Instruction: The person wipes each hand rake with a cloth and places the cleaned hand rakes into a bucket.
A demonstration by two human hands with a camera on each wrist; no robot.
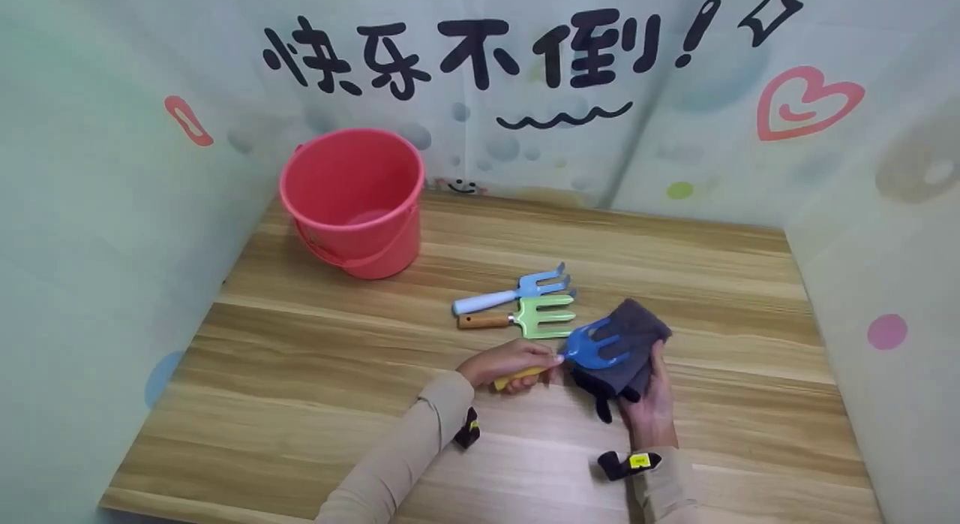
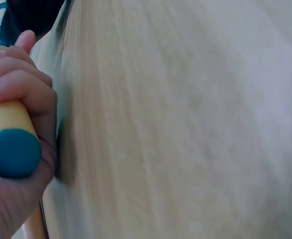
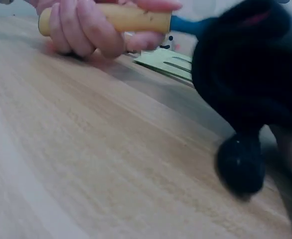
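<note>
The left hand [image 1: 514,361] grips the yellow handle [image 3: 131,19] of a small blue fork [image 1: 594,347], its fingers curled round it; the handle's blue-green end [image 2: 14,153] shows in the left wrist view. The fork's tines lie over a dark grey folded cloth [image 1: 636,335] with black parts hanging below. Under and beside that cloth is the right hand [image 1: 654,398], holding it from the right, with most of its fingers hidden. In the right wrist view the dark cloth [image 3: 250,69] surrounds the fork's head.
Left of the cloth lie a green fork [image 1: 538,317] with a brown wooden handle and, just behind it, a light blue rake [image 1: 491,300]. A pink bucket [image 1: 382,246] stands at the back left of the wooden table [image 1: 315,404]. Printed curtains surround the table's back and sides.
</note>
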